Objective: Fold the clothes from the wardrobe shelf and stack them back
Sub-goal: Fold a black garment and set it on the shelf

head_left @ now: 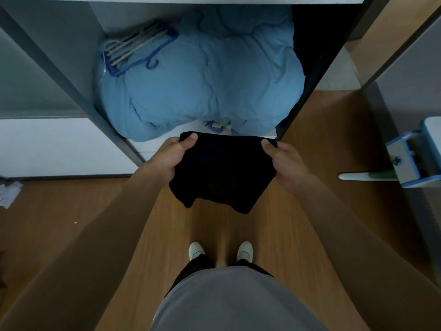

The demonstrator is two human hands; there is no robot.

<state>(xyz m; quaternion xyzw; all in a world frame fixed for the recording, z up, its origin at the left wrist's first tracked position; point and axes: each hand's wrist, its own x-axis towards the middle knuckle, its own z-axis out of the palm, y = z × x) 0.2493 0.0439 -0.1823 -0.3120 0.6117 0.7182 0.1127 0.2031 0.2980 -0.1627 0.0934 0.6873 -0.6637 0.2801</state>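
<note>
A black garment (222, 173), folded into a compact hanging shape, is held in the air in front of the open wardrobe. My left hand (171, 156) grips its upper left corner, thumb on top. Its upper right corner is gripped the same way by my right hand (284, 158). The garment's lower edge hangs loose above the wooden floor. Behind it, the wardrobe's bottom compartment (152, 149) holds a bulky light-blue quilt (202, 82).
Blue and pale hangers (136, 53) lie on the quilt's left side. A dark partition (307, 75) bounds the compartment on the right. A mop bucket with a wringer (410, 154) stands on the right. Crumpled white paper (9, 193) lies at far left. My feet (220, 250) stand on the wooden floor.
</note>
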